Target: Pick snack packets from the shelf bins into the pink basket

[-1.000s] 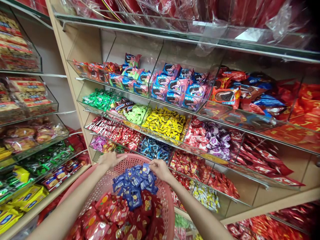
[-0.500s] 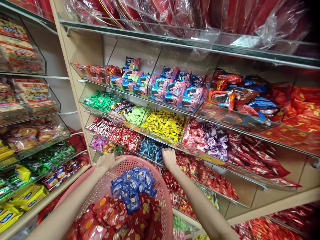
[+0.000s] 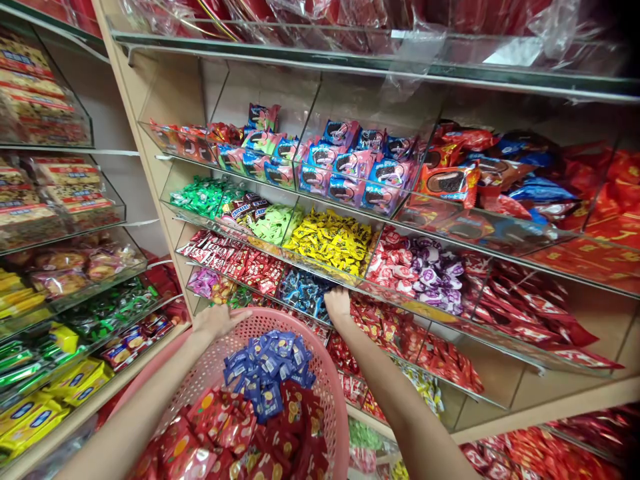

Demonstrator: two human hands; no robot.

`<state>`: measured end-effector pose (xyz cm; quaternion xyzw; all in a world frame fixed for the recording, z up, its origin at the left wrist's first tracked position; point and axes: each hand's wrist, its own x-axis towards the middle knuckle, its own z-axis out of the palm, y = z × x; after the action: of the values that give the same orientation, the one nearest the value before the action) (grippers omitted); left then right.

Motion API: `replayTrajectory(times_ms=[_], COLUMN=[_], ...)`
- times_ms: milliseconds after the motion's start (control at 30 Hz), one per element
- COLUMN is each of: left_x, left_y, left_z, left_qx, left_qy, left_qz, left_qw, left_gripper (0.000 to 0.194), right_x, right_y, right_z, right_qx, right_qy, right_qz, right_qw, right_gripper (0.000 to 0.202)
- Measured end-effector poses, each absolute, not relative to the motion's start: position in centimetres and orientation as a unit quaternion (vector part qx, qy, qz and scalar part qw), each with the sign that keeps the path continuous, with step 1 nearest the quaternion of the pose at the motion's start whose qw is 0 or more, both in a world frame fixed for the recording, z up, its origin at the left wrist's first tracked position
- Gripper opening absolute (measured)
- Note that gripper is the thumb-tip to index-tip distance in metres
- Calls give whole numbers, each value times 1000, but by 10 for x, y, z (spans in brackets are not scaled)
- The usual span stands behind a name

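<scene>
My left hand (image 3: pixel 215 321) is on the far rim of a pink plastic basket (image 3: pixel 336 393), thumb lying along the edge and the other fingers mostly hidden. Inside the basket are blue wrapped candies (image 3: pixel 270 367) and, nearer me, red packets (image 3: pixel 225 427). My right hand (image 3: pixel 338 303) reaches into a low shelf bin at the right end of some dark blue wrapped candies (image 3: pixel 305 290). Its fingers are out of sight among the candies and under the shelf above, so whether they hold anything is hidden. Red packets (image 3: pixel 380 320) lie just right of that hand.
Clear-fronted shelves hold yellow candies (image 3: pixel 330 240), purple-and-white candies (image 3: pixel 440 273), pink-and-blue cookie packs (image 3: pixel 345 167) and red bags (image 3: pixel 530 307). A clear shelf lip (image 3: pixel 400 303) runs just above my right hand. At left, another rack holds yellow packs (image 3: pixel 75 387).
The camera view has shifted slightly. My right hand stays at the dark blue candies, and my left hand keeps its place on the basket rim.
</scene>
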<state>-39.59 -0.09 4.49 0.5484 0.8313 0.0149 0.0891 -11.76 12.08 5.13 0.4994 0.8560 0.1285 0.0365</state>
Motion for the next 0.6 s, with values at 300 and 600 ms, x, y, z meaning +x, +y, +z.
replayTrajectory(times_ms=[300,600], left_x=[-411,-407], left_y=[-6,1], left_z=[41,45], left_qx=[531,527], left_qy=[840,842], left_qz=[9,-5], left_qw=[109,112], left_gripper=[85,88], right_x=[-86,-76], right_y=[82,-11], right_z=[77,52], right_qx=[455,386], right_qy=[868,890], right_qz=[194,37], right_qw=[-55,-240], right_gripper=[25,23])
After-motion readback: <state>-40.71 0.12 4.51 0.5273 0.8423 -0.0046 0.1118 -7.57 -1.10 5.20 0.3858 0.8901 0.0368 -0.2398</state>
